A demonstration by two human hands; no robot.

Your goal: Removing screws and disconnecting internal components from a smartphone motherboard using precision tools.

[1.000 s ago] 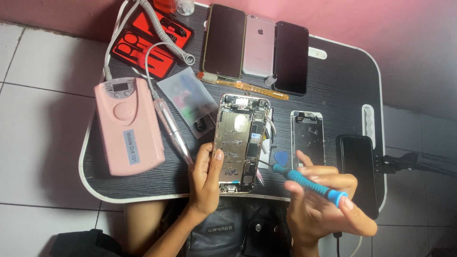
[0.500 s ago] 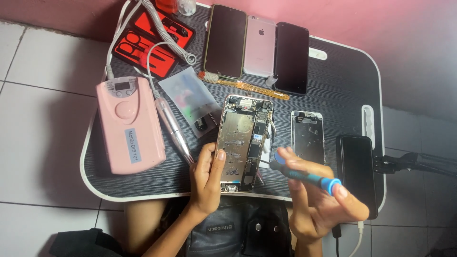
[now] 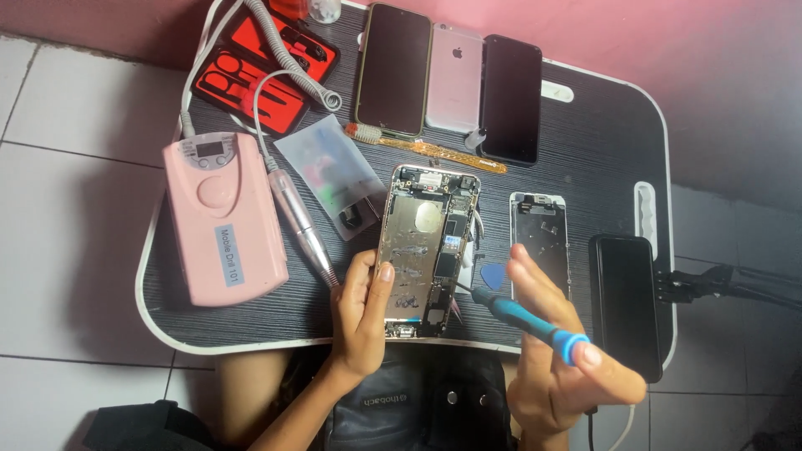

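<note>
Pink drill unit (image 3: 224,219) at table's left edge, corded handpiece (image 3: 302,224) lying beside it. Red tool case (image 3: 266,68) above, clear plastic bag (image 3: 334,175) just right of handpiece. Left hand (image 3: 363,321) gripping lower left edge of opened phone chassis (image 3: 428,249), thumb on its inner plate, chassis flat on dark table (image 3: 585,134) near front edge. Three phones (image 3: 455,79) lined up at back. Right hand (image 3: 555,359) clasping blue screwdriver (image 3: 522,321), tip at chassis' right side. Detached screen frame (image 3: 539,242), blue pick (image 3: 494,276) beside. Black phone (image 3: 625,301) far right.
</note>
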